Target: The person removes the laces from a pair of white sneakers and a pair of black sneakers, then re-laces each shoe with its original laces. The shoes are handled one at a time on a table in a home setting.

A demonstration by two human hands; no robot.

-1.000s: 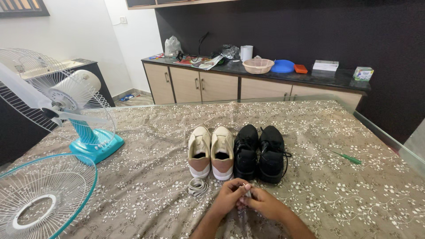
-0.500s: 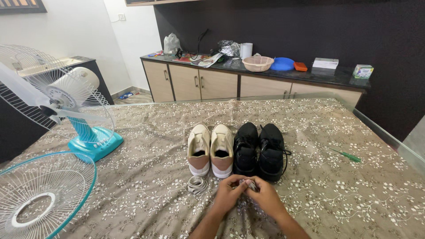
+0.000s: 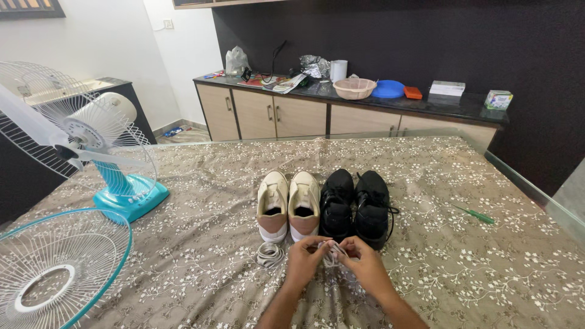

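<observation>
Both hands are together low at centre: the left hand and the right hand are pinched on a white shoelace held between them just above the cloth. A second coiled lace lies just left of the left hand. Directly beyond stand a beige pair of shoes and a black pair of shoes, side by side. A green screwdriver lies well to the right. A teal fan and its detached grille occupy the left. The desk carries a brown floral cloth. Behind, a dark-topped cabinet against the wall holds bowls and clutter.
</observation>
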